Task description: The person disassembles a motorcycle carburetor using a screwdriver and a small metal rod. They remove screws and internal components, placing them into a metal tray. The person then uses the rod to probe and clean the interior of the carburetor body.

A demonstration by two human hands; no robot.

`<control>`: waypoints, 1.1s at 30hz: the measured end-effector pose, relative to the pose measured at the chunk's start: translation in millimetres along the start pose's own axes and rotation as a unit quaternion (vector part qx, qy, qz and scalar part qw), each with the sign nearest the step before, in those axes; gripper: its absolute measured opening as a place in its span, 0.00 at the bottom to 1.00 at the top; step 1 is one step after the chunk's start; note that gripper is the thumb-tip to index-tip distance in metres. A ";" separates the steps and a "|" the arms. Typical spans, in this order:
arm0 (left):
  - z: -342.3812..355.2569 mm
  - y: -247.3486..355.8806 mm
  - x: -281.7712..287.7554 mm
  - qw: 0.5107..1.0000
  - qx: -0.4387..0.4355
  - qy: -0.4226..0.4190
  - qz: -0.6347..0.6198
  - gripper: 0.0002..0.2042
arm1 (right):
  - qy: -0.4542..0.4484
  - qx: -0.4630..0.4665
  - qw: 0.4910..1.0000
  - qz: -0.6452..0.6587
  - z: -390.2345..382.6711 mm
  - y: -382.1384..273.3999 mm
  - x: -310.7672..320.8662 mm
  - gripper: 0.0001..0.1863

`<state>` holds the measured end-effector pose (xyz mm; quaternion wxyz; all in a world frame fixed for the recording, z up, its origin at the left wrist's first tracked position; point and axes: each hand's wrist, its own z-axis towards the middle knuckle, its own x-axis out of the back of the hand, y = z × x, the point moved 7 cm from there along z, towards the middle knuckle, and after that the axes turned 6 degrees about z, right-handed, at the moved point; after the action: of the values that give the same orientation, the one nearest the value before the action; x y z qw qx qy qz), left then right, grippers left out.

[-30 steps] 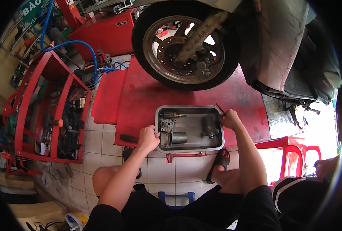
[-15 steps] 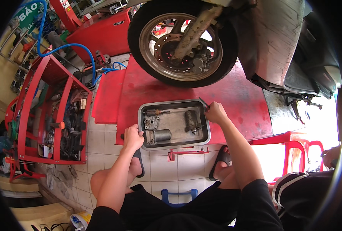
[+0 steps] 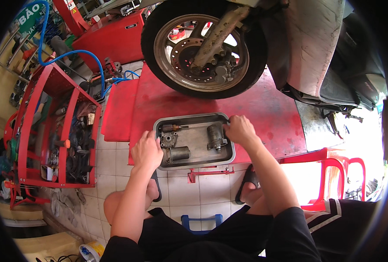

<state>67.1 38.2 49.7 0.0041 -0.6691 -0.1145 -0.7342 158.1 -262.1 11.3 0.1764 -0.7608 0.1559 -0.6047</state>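
Observation:
A grey metal tray [image 3: 194, 166] lies on the red lift platform [image 3: 263, 118] in front of me. My left hand [image 3: 147, 150] curls over its left rim, and my right hand [image 3: 242, 130] grips the right rim near the far corner. Inside, on the left, are a slim armature-like part with a shaft [image 3: 173, 128], a round cast end cover [image 3: 168, 139] and a cylindrical motor casing [image 3: 178, 153]. A darker cylindrical motor [image 3: 215, 138] stands apart on the right, near my right hand. The undersides of my fingers are hidden.
A motorbike's front wheel [image 3: 202, 87] rises just beyond the tray. To the left is a red tool cart [image 3: 67, 131], with a blue hose [image 3: 74, 51] behind it. At right stand red plastic stools [image 3: 329, 163] and a person in dark striped clothing [image 3: 333, 216].
The thin black rod at my right hand has gone from sight, and those fingers now sit at the rim. My left hand has slid slightly farther along its side. The parts look unmoved.

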 end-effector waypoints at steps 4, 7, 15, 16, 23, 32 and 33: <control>0.5 14.7 10.1 0.995 -0.027 -0.007 -0.101 0.12 | -0.047 0.024 0.998 -0.017 -18.4 -28.1 -26.8 0.21; -0.9 25.5 2.4 0.995 -0.051 -0.014 -0.089 0.11 | -0.045 0.027 0.998 -0.024 -22.6 -30.9 -42.8 0.21; -1.9 44.6 -8.4 0.989 -0.078 -0.042 -0.114 0.10 | -0.062 -0.001 0.998 -0.019 5.2 -24.4 -44.3 0.25; -1.7 47.5 -7.7 0.989 -0.079 -0.041 -0.119 0.10 | -0.065 -0.005 0.998 -0.012 6.3 -22.2 -40.3 0.25; 12.2 32.4 -34.9 0.840 0.039 0.054 -0.539 0.17 | -0.109 -0.008 0.956 0.271 -1.0 -59.4 -9.2 0.22; -36.2 110.2 -28.9 0.259 0.123 -0.313 -0.905 0.39 | -0.191 -0.023 0.793 0.579 -82.5 -116.4 5.2 0.27; -37.8 106.0 -28.8 0.247 0.120 -0.303 -0.913 0.39 | -0.205 -0.019 0.821 0.532 -93.2 -120.9 12.1 0.26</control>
<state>49.8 -75.9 35.7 -0.6237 -0.2828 -0.7280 0.0312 72.8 -167.5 96.2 0.4840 -0.6693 0.5081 -0.2441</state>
